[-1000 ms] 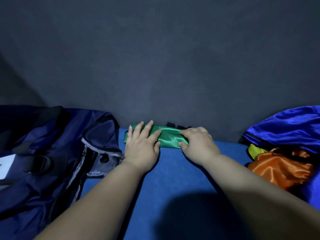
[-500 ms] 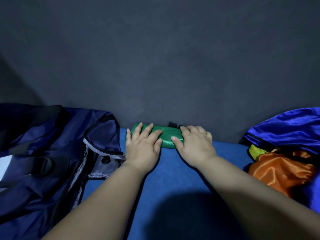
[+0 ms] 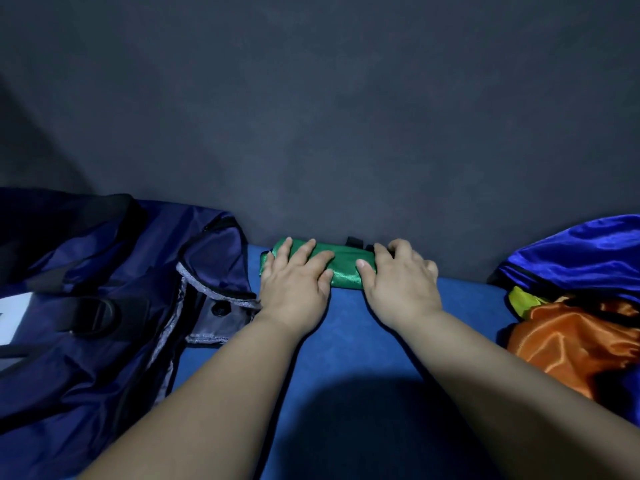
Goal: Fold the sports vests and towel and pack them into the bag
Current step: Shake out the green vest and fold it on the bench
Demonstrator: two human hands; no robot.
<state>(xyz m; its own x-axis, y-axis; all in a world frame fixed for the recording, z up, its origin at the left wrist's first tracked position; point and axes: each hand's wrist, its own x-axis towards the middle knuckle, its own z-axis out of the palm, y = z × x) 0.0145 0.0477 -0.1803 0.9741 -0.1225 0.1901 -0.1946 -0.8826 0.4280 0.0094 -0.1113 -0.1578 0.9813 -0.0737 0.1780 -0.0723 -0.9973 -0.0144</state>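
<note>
A glossy green vest, folded into a narrow slab, lies at the far edge of the matte blue surface. The left hand presses it with flat, straight fingers, while the right hand curls around its right end. A navy nylon bag slumps to the left, and crumpled orange satin lies to the right.

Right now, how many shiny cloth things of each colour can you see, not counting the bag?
green vest: 1, folded
blue vest: 1
orange vest: 1
yellow cloth: 1, only a corner shows
Total: 4
</note>
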